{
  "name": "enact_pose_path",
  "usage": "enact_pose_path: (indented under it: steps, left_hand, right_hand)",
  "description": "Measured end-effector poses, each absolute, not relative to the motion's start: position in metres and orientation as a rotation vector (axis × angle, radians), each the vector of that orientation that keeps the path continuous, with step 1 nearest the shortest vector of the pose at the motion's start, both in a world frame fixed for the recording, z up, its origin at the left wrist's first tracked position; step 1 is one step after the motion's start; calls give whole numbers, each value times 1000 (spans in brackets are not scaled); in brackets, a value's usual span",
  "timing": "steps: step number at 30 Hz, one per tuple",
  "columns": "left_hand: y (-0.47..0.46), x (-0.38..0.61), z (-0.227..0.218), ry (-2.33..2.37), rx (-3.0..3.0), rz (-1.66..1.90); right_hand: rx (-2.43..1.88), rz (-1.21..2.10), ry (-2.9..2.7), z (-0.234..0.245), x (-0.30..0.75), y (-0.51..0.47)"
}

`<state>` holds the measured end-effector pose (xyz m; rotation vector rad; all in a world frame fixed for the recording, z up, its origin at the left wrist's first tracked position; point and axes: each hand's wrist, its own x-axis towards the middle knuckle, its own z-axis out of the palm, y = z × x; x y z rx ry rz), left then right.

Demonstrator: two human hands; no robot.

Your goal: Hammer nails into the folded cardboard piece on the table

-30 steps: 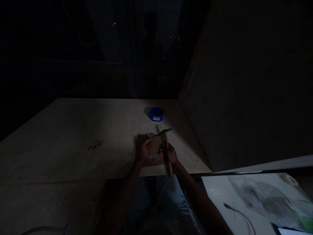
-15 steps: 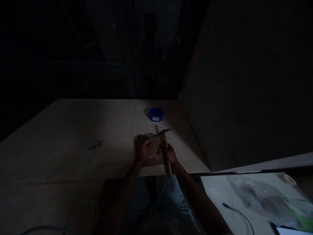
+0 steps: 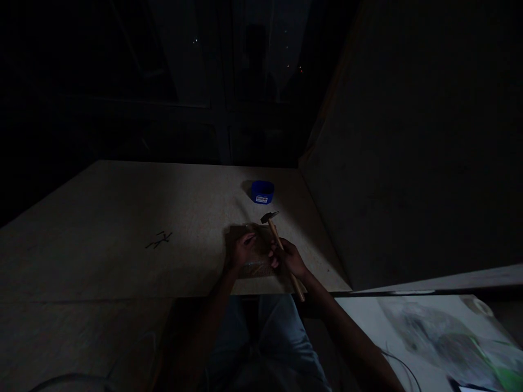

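Note:
The scene is very dark. My right hand [image 3: 288, 258] is wrapped round the wooden handle of a small hammer [image 3: 274, 233], whose metal head hangs over the far edge of a small brown board [image 3: 261, 256] on the table. My left hand [image 3: 240, 249] rests on that board with its fingers pinched on a thin dark pin-like thing that I cannot name. The hammer head is just right of and beyond my left fingertips.
A blue tub [image 3: 262, 191] stands beyond the board. Several small dark nails [image 3: 159, 239] lie to the left on the pale table [image 3: 122, 218]. A large upright panel [image 3: 408, 163] closes the right side. A white surface [image 3: 392, 326] with a cable lies at lower right.
The hammer has tilted so its handle now slants down to the right and its head has moved left, closer to my left fingertips. My left hand has stayed on the board.

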<state>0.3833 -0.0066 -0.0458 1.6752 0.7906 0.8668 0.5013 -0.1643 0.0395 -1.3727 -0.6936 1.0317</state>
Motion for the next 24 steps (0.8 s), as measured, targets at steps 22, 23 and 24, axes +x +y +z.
enact_pose_path:
  steps: [22, 23, 24]
  left_hand:
    - [-6, 385, -60, 853, 1685, 833]
    - [-6, 385, -60, 847, 1685, 833]
    - [-6, 385, -60, 841, 1684, 833]
  right_hand:
    - [-1736, 1063, -946, 55, 478, -175]
    - [-1721, 1042, -942, 55, 477, -176]
    - [-1710, 1018, -940, 54, 477, -176]
